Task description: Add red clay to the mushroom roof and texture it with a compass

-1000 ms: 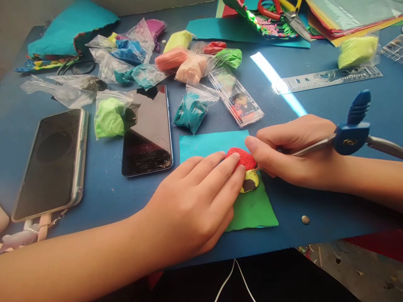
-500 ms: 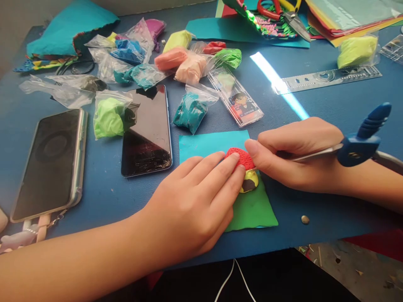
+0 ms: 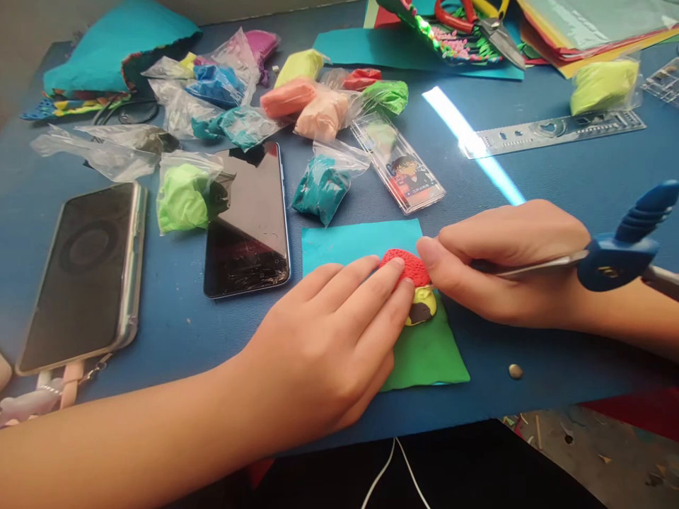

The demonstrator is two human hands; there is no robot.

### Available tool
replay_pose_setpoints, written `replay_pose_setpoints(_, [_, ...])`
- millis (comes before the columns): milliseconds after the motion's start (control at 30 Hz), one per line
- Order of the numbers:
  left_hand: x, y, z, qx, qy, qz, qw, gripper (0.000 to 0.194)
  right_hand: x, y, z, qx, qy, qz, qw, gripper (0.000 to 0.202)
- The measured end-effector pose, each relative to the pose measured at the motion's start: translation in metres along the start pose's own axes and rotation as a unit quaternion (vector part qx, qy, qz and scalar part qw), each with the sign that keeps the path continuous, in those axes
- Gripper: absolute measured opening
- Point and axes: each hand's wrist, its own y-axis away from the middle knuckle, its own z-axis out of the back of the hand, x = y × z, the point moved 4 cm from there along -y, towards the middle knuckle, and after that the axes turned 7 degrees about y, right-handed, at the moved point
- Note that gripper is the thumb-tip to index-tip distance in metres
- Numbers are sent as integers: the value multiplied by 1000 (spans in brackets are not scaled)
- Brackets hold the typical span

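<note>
My left hand (image 3: 339, 339) lies flat across a card with a light blue upper part (image 3: 350, 244) and a green lower part (image 3: 429, 360). Its fingertips rest on a dotted red clay piece (image 3: 406, 265). Below the red piece is a yellow clay shape (image 3: 427, 300) with a dark brown patch. In my right hand (image 3: 503, 261) is a metal compass with a blue head (image 3: 615, 261), pinched low down. Its tip, mostly hidden by the fingers, is at the right edge of the red clay.
Two phones (image 3: 82, 272) (image 3: 247, 226) lie at the left. Bagged clay (image 3: 321, 187) is spread behind the card, near a clear card case (image 3: 406, 170). A clear ruler (image 3: 562, 131) and scissors (image 3: 501, 42) lie farther right. A small pebble-like object (image 3: 515, 371) sits near the front edge.
My right hand has shifted slightly right, and the compass head has tilted a little lower and to the right. My left hand stays nearly still on the card.
</note>
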Motion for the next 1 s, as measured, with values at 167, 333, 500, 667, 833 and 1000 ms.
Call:
replay_pose_setpoints(167, [-1,1,1,-7,-1,-2,1000,31,1,3,-4,17,0,40,999,48])
replay_pose_setpoints(333, [1,0,0,-6,-4,0,1000,30,2,0,-3,11,-1,8,1000,51])
replay_pose_setpoints(500, [1,-1,0,-3,-3,1,1000,30,2,2,-2,18,-4,11,1000,52])
replay_pose_setpoints(667, [0,0,1,-5,1,0,1000,30,1,3,-4,30,-3,14,999,50])
replay_pose_setpoints(833, [0,0,1,-5,4,2,1000,30,4,0,-3,7,3,13,1000,52])
replay_pose_setpoints(1000, [0,1,1,-5,1,2,1000,30,6,3,-5,23,11,37,999,50])
